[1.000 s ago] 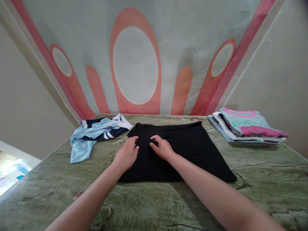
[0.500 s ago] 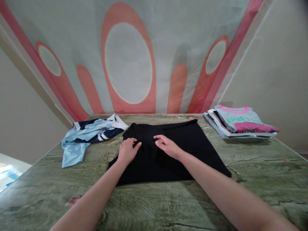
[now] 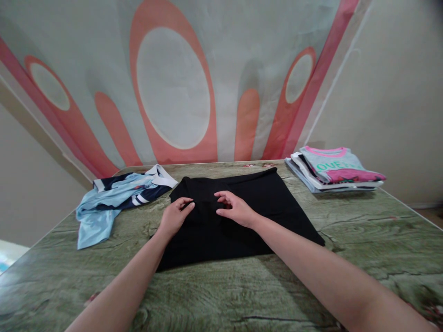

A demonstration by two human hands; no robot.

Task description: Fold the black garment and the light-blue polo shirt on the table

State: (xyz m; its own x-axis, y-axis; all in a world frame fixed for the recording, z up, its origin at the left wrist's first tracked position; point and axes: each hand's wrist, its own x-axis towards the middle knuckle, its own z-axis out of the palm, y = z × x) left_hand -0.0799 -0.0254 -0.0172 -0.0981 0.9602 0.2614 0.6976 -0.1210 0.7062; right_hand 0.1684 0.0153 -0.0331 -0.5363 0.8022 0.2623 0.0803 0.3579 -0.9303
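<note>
Black garment [image 3: 266, 207] lying flat mid-table [image 3: 363, 240], long axis running left to right; the left hand [image 3: 172, 217] pinches cloth near its far-left corner, the right hand [image 3: 237, 210] just beside, fingers curled on the fabric, grip indeterminate.

Only one text can be read: green capital letters "OUE" are printed on the grey shirt with pink collar [image 3: 331, 161], which is laid on top of the folded stack [image 3: 311, 180]. Further letters cannot be made out.
</note>
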